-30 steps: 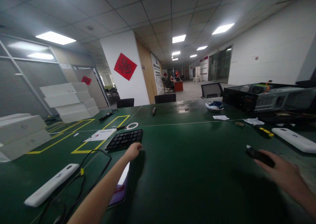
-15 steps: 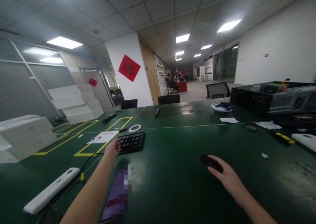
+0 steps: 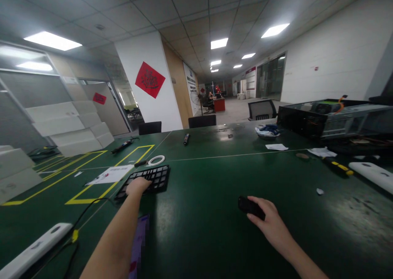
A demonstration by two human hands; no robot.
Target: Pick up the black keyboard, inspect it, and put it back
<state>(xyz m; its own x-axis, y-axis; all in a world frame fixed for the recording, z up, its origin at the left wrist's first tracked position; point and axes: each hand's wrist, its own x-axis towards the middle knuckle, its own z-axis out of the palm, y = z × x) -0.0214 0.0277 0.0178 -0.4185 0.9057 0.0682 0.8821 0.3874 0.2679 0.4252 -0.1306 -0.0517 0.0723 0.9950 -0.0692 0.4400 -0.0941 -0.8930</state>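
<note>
A black tray [image 3: 159,180] split into small square compartments lies left of centre on the green table. My left hand [image 3: 138,185] is over its middle, back upward, with the fingers curled down at the compartments. Whatever those fingers pinch is hidden under the hand. On the right, my right hand [image 3: 266,213] grips a small oblong black object [image 3: 250,207] between thumb and fingers, just above the table. A purple-screened phone [image 3: 139,238], partly blurred out, lies beside my left forearm and is partly covered by it.
Beyond the tray lie a white tape roll [image 3: 156,160], a paper sheet [image 3: 112,175] and a dark cylinder [image 3: 186,139]. White power strips [image 3: 39,246] flank the table. White boxes [image 3: 58,121] stand left; an open computer case [image 3: 307,121] stands back right.
My left hand has moved from the tray's near left edge to over its middle. The right hand still holds the black object. The whole view has shifted a little to the right.
</note>
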